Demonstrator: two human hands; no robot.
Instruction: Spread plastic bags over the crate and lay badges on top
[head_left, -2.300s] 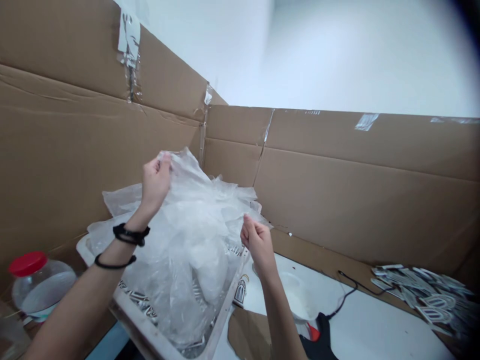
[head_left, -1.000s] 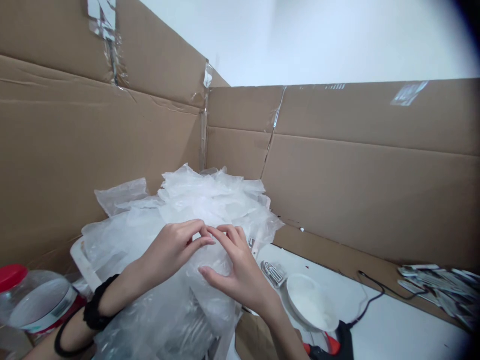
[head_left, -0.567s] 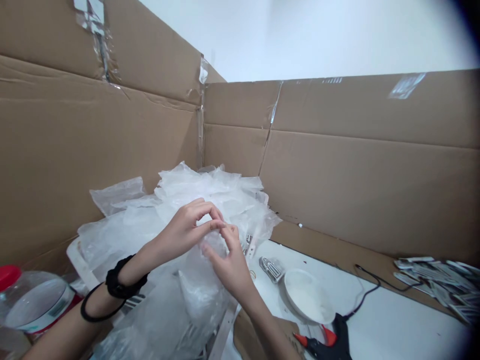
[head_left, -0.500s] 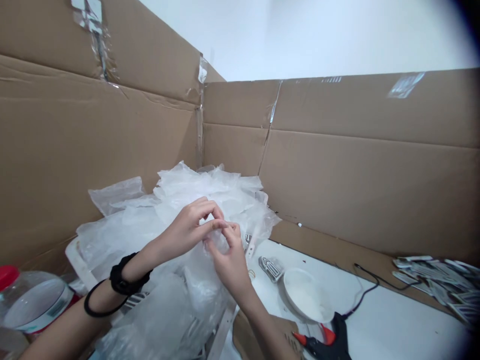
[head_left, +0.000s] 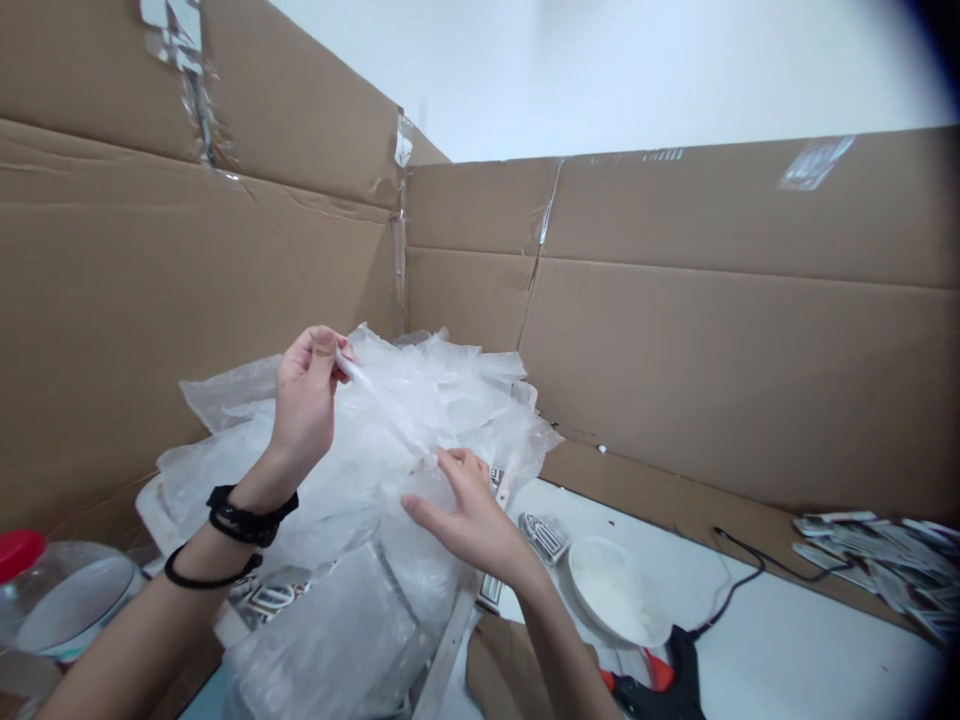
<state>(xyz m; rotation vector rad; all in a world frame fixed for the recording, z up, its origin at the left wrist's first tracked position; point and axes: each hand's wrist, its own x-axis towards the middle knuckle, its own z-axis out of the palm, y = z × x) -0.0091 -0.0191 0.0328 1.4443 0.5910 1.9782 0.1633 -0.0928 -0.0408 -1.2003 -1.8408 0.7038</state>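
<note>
My left hand is raised over the pile, its thumb and fingers pinching one edge of a clear plastic bag. That edge stretches down and right toward my right hand. There the thumb stands apart from the fingers, and the index fingertip is at the bag's lower end; whether it only touches the film I cannot tell. Beneath both hands lies a heap of similar clear plastic bags in a white bin. Grey-and-white patterned pieces show through gaps in the heap.
On the white table to the right are a wrapped patterned piece, a white round dish, a black-and-red glue gun with its cord, and stacked flat pieces. A red-capped clear jar stands left. Cardboard walls rise behind.
My left hand has moved up and left, away from my right hand, drawing the bag's edge out between them. My right hand's thumb and fingers have spread apart, with the hand shifting slightly right.
</note>
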